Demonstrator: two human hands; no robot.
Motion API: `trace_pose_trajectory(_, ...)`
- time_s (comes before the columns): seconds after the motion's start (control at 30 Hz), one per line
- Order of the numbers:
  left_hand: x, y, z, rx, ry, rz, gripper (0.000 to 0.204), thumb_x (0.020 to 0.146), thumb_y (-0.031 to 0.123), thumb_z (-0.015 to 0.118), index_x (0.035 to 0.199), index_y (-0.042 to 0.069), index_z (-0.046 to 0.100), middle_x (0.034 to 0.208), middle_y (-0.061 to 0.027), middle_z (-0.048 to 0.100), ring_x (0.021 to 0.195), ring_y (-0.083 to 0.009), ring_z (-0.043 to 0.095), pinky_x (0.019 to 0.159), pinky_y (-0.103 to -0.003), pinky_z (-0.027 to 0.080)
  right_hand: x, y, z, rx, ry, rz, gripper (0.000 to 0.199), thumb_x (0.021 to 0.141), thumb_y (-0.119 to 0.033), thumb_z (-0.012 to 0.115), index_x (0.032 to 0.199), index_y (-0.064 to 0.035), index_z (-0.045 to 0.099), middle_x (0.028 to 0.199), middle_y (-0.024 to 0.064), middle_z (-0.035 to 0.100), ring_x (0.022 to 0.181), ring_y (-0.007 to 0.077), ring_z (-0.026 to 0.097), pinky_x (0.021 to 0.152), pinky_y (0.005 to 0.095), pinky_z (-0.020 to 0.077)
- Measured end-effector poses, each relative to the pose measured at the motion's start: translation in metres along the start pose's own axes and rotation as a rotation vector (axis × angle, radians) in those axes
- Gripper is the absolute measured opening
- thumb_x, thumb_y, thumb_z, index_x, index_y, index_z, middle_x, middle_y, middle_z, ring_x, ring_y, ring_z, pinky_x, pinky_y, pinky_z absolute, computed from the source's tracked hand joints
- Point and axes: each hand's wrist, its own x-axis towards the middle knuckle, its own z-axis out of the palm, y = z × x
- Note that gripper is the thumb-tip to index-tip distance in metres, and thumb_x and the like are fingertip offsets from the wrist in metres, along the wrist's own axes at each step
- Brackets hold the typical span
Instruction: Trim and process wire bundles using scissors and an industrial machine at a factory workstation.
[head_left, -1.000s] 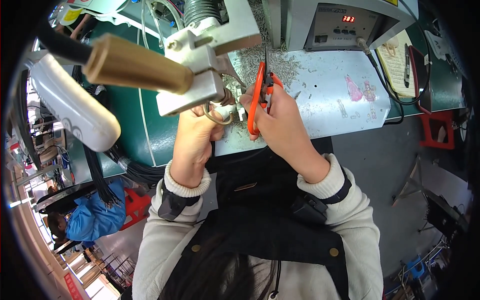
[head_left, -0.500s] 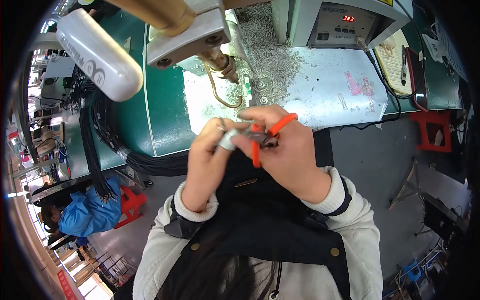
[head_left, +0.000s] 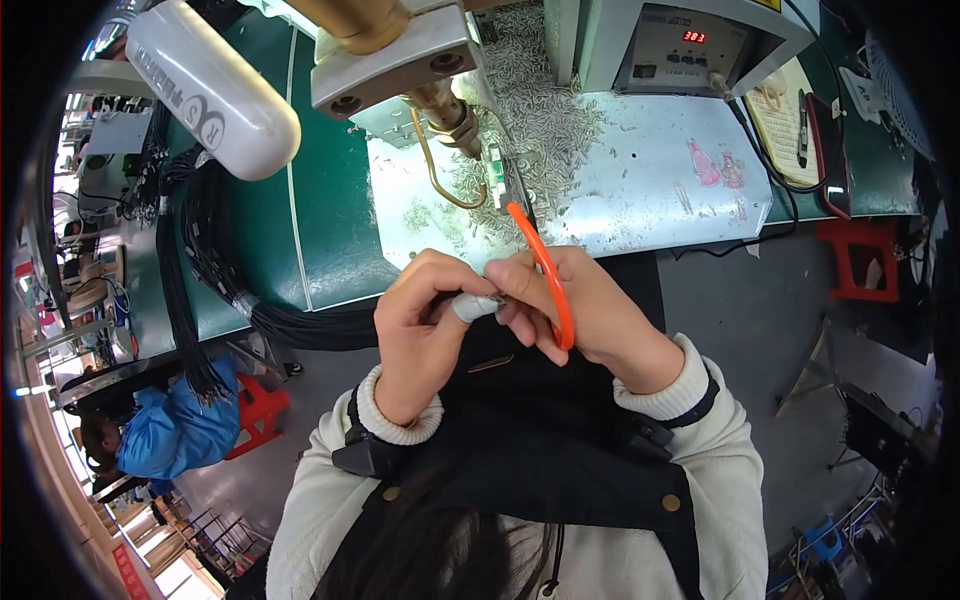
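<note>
Both hands meet close to the chest, just off the desk edge. The left hand, thumb wrapped in pale tape, pinches a small grey part; the right hand closes on orange-handled snips beside it. Behind lie scattered metal pieces, a brass-tipped press head, a grey control box, and a black cable bundle.

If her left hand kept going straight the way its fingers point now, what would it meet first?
The left hand points rightward, toward the right hand. First in line is the small grey piece already pinched at its fingertips, then the right hand's fingers holding the orange-handled snips. Depth is hard to judge.
</note>
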Motion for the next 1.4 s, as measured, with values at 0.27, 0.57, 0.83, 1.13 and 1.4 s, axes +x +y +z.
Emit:
trace_pose_trajectory(0.27, 0.002, -0.010, -0.017, -0.845, -0.092, -0.646, 0.013, 0.077, -0.001, 0.059, 0.088, 0.000, 0.052, 0.075, -0.0004, 0.054, 0.067, -0.0057, 0.049, 0.060, -0.018, 0.041, 0.013, 0.028, 0.002, -0.938, 0.335, -0.900, 0.012, 0.073, -0.016, 0.059, 0.081, -0.0069, 0.060, 0.059, -0.0010, 0.045, 0.040, 0.0090, 0.042, 0.036, 0.0197, 0.0321)
trace_pose_trajectory(0.57, 0.005, 0.008, -0.008, -0.304, -0.020, -0.432, 0.015, 0.077, -0.004, 0.057, 0.090, -0.001, 0.051, 0.080, -0.0013, 0.055, 0.065, -0.0027, 0.048, 0.056, -0.016, 0.038, 0.000, 0.021, -0.002, -1.692, 0.447, -1.188, 0.026, 0.061, -0.008, 0.063, 0.087, -0.0107, 0.062, 0.062, -0.0025, 0.051, 0.045, 0.0095, 0.049, 0.038, 0.0206, 0.0321)
trace_pose_trajectory(0.83, 0.001, -0.001, -0.025, -0.636, -0.188, -0.623, 0.016, 0.076, -0.009, 0.053, 0.091, -0.002, 0.051, 0.084, -0.0041, 0.054, 0.078, -0.0069, 0.052, 0.071, -0.018, 0.042, 0.009, 0.035, -0.004, -1.268, 0.505, -1.276, 0.030, 0.063, -0.002, 0.066, 0.091, -0.0071, 0.057, 0.065, 0.0009, 0.056, 0.050, 0.0114, 0.054, 0.041, 0.0194, 0.0355)
trace_pose_trajectory(1.13, -0.010, 0.007, 0.000, 0.012, 0.012, -0.139, 0.013, 0.076, -0.005, 0.057, 0.088, -0.001, 0.052, 0.080, -0.0020, 0.055, 0.068, -0.0037, 0.049, 0.056, -0.015, 0.037, 0.005, 0.039, 0.014, -0.639, 0.393, -0.795, 0.010, 0.079, -0.002, 0.057, 0.088, -0.0019, 0.052, 0.066, 0.0035, 0.058, 0.054, 0.0083, 0.055, 0.048, 0.0198, 0.0428)
trace_pose_trajectory(1.4, -0.003, 0.009, -0.008, -0.654, 0.013, -0.623, 0.013, 0.077, -0.003, 0.057, 0.090, -0.002, 0.054, 0.083, -0.0031, 0.058, 0.071, -0.0042, 0.052, 0.061, -0.015, 0.039, 0.001, 0.033, 0.015, -0.108, 0.290, -0.624, 0.009, 0.079, -0.006, 0.058, 0.084, -0.0010, 0.051, 0.065, 0.0041, 0.057, 0.062, 0.0069, 0.057, 0.052, 0.0215, 0.0445)
